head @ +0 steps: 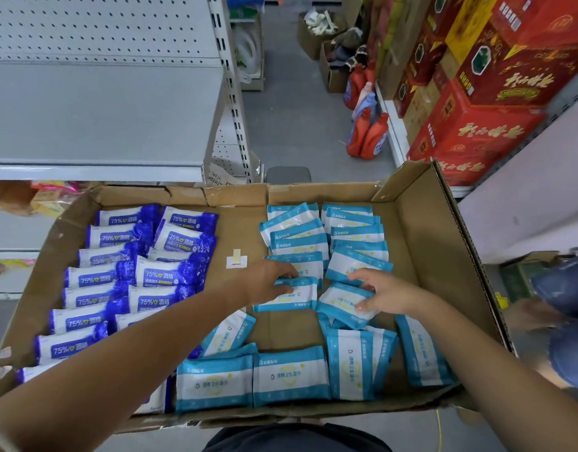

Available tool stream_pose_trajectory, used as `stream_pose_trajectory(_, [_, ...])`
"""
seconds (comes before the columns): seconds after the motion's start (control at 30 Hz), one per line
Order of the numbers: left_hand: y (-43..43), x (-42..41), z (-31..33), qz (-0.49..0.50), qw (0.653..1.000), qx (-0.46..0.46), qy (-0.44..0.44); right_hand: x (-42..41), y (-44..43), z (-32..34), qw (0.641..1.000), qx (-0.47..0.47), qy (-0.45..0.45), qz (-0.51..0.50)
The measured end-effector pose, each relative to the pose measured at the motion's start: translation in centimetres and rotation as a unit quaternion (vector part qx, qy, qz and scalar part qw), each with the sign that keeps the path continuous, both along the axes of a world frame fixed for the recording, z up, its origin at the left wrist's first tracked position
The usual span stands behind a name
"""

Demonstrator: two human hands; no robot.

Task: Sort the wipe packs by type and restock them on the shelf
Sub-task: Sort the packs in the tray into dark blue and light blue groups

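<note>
Inside the box (424,256), near its centre, the left hand (268,280) grips a light-blue pack (290,296). Just beside it, the right hand (383,290) pinches a second light-blue pack (341,303). Dark-blue packs (95,277) fill the box's left side.

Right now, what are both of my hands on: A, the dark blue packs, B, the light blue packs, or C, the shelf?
B: the left hand holds one light blue pack and the right hand holds another, inside the cardboard box.

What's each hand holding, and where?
Left hand grips a light-blue wipe pack at its far left corner; right hand pinches a second pack by its right edge.
</note>
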State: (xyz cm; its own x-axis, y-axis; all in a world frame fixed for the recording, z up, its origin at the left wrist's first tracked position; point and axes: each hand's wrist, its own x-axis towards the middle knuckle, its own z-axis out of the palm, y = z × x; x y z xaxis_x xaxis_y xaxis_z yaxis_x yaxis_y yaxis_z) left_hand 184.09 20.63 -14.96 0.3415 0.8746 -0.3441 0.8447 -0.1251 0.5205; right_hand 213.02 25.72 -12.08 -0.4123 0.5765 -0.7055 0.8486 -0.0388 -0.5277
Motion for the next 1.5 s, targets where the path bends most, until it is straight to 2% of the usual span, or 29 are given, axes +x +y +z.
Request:
stream_pose_trajectory(0.17, [1.8, 0.6, 1.6, 0.01, 1.0, 0.015, -0.016, 0.6, 2.5, 2.1, 0.998, 0.058, 0.003, 0.032])
stream_pose_trajectory(0.27, [2.4, 1.6, 1.8, -0.007, 0.997, 0.064, 0.03, 0.7, 2.8, 1.3, 0.992, 0.121, -0.006, 0.025])
stream_pose_trajectory(0.43, [1.9, 2.1, 0.3, 0.007, 0.985, 0.13, 0.116, 0.6, 1.8, -0.6, 0.96, 0.261, -0.09, 0.036])
stream_pose_trajectory(0.67, [-0.3, 1.0, -0.5, 0.105, 0.979, 0.164, 0.063, 0.8, 1.4, -1.4, 0.94, 0.314, -0.117, 0.059])
stream_pose_trajectory(0.73, [-1.4, -0.1, -0.2, 0.138, 0.972, 0.183, 0.053, 0.7, 1.4, -0.7, 0.93, 0.345, -0.106, 0.07])
stream_pose_trajectory(0.8, [-2.8, -1.6, 0.5, 0.183, 0.961, 0.198, 0.059, 0.4, 1.1, 0.2, 0.929, 0.362, -0.026, 0.076])
stream_pose_trajectory(0.83, [-3.6, -2.4, 1.2, 0.21, 0.957, 0.184, 0.074, 0.0, 0.7, 0.7, 0.935, 0.34, 0.022, 0.099])
stream_pose_trajectory(0.9, [-5.2, -3.5, 2.7, 0.243, 0.951, 0.07, 0.177, -1.2, -1.0, 1.6, 0.944, 0.25, 0.066, 0.205])
stream_pose_trajectory(0.97, [-6.9, -4.0, 3.6, 0.213, 0.928, -0.056, 0.3, -2.5, -3.4, 1.1, 0.925, 0.185, 0.055, 0.326])
stream_pose_trajectory(1.0, [-7.8, -4.0, 3.6, 0.193, 0.923, -0.087, 0.321, -2.9, -4.5, 0.4, 0.909, 0.176, 0.043, 0.374])
stream_pose_trajectory(1.07, [-9.0, -3.9, 2.8, 0.168, 0.926, -0.111, 0.319, -3.2, -6.2, -0.9, 0.885, 0.194, 0.008, 0.422])
stream_pose_trajectory(1.2, [-9.8, -3.8, 0.9, 0.168, 0.933, -0.105, 0.299, -3.1, -7.4, -1.2, 0.875, 0.239, -0.083, 0.413])
stream_pose_trajectory(1.4, [-10.4, -3.8, -0.6, 0.219, 0.971, -0.084, 0.047, -1.1, -6.1, 0.0, 0.917, 0.212, -0.138, 0.309])
stream_pose_trajectory(1.43, [-10.6, -3.6, -0.6, 0.21, 0.973, -0.079, 0.051, -0.5, -6.0, 0.2, 0.924, 0.208, -0.146, 0.286])
stream_pose_trajectory(1.5, [-10.6, -3.4, -0.3, 0.166, 0.975, -0.069, 0.131, 0.6, -6.1, 0.5, 0.93, 0.211, -0.165, 0.253])
